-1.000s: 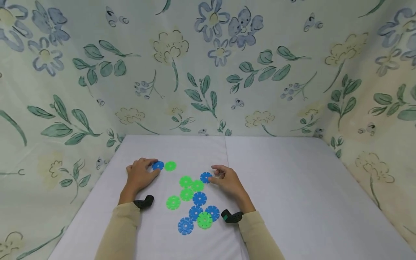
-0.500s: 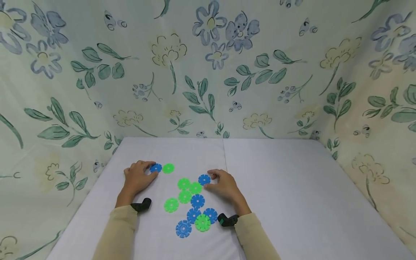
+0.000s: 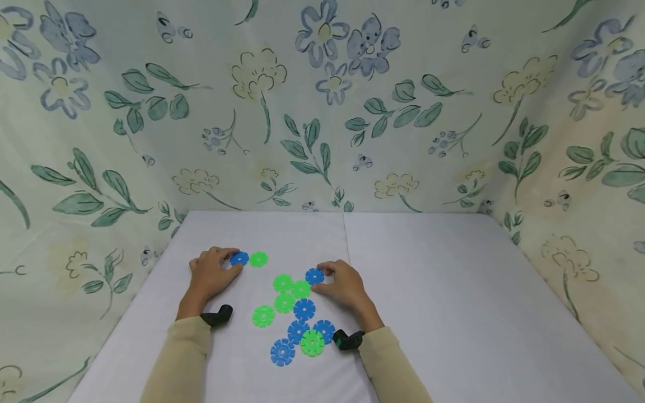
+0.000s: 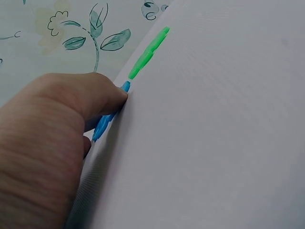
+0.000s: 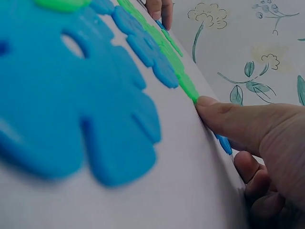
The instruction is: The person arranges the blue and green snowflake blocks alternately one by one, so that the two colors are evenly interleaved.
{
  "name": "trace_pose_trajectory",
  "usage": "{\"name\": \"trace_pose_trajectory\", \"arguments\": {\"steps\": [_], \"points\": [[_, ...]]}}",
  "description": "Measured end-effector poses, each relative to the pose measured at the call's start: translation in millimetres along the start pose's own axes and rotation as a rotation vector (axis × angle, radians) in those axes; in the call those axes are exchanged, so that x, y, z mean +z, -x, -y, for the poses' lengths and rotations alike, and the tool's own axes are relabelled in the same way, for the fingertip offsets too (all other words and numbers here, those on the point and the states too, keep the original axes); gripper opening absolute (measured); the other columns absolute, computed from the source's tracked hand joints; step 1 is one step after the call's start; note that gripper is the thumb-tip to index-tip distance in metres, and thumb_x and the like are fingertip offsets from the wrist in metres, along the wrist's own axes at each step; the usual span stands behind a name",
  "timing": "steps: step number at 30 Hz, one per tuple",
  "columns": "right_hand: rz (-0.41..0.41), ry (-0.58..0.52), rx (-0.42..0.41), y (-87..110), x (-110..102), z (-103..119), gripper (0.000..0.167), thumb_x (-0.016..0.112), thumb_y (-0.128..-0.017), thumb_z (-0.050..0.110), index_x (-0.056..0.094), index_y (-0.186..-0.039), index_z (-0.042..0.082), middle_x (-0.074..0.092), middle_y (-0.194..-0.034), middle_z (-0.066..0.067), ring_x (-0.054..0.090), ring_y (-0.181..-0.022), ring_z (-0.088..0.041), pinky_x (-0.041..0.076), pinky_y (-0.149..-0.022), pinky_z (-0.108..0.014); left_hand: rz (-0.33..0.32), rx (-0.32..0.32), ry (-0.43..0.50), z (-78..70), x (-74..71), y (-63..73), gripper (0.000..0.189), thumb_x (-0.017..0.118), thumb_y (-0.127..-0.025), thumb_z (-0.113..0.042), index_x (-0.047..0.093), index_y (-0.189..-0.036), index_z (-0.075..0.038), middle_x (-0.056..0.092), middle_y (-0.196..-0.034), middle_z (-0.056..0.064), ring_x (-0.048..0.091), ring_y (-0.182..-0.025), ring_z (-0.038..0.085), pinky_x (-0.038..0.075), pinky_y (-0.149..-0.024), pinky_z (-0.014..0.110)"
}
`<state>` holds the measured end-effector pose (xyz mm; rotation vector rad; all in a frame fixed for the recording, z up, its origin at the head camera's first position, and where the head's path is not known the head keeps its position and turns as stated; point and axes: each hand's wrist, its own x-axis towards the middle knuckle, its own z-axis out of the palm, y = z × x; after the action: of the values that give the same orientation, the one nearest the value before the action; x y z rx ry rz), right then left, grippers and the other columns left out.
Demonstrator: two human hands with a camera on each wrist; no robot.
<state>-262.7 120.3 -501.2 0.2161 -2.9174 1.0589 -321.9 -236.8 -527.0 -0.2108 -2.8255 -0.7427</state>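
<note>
My left hand (image 3: 209, 275) pinches a blue notched plastic disc (image 3: 239, 258) between thumb and fingers at the far left of the table. The left wrist view shows that blue disc nearly edge-on, partly covered by the thumb (image 4: 107, 95). Just right of it lies a green notched disc (image 3: 259, 259). My right hand (image 3: 346, 285) holds another blue notched disc (image 3: 314, 276), thumb on its near side, index finger on its far side. Its thumb tip also comes right up to a green disc (image 3: 301, 289). In the right wrist view only the held disc's edge (image 5: 224, 143) shows.
Several more discs lie flat between the forearms: green ones (image 3: 284, 303) and blue ones (image 3: 304, 309). Nearer the front, a green disc (image 3: 312, 342) overlaps blue ones. The white-covered table (image 3: 453, 291) meets a floral cloth (image 3: 322, 112) behind and at both sides.
My right hand has moved left, and its thumb and index finger have come round the blue disc. The left hand keeps its place on its disc. The head view has shifted slightly.
</note>
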Motion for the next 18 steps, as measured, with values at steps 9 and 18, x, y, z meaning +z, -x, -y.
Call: {"name": "trace_pose_trajectory", "arguments": {"steps": [9,18], "points": [[-0.022,0.038,-0.002,-0.3,2.0,0.1,0.048,0.083,-0.079,0.042,0.072,-0.122,0.024,0.063,-0.101,0.003,0.056,-0.087,-0.014,0.046,-0.079,-0.036,-0.008,0.002,0.0,-1.3,-1.1,0.5,0.049,0.067,-0.089,-0.045,0.063,-0.133,-0.024,0.06,-0.128,0.014,0.049,-0.119,0.038,0.023,-0.096,0.062],[-0.023,0.024,0.006,-3.4,2.8,-0.9,0.045,0.083,-0.08,0.041,0.072,-0.12,0.024,0.063,-0.1,0.003,0.056,-0.085,-0.014,0.046,-0.077,-0.035,-0.003,-0.003,-0.015,-0.9,-0.4,-2.0,0.049,0.066,-0.09,-0.046,0.063,-0.133,-0.024,0.059,-0.13,0.014,0.049,-0.12,0.038,0.022,-0.097,0.062]]}}
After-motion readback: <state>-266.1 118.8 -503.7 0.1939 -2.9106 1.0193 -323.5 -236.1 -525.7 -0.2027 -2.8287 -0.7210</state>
